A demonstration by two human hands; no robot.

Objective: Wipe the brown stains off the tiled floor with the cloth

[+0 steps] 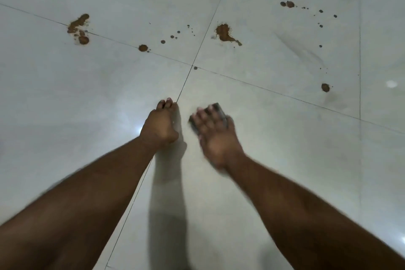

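Both arms reach fwd over the tiled floor (65,98), glossy pale tiles w/ dark grout lines. Landmark: the grout cross (192,66) where four tiles meet.

L hand (161,124) sits just below the cross, braced on the floor; its fingertips (165,103) touch the tile right beside the vertical grout line. Fingers look bent, holding nothing.

R hand (213,132) is below and right of the cross, close beside the L hand but not touching it. It's blurred. Fingers spread flat over a dark grey cloth (219,108), pressing it to the floor; cloth edges show past the fingertips and at the thumb side.

Brown stains (224,33) lie beyond the cross, all apart from the cloth: a big splat just up-right of it, a small blot w/ a trail of dots up-left, a long smear far left on the grout line, more spots far right and near the top edge. One tiny dot sits right at the cross.
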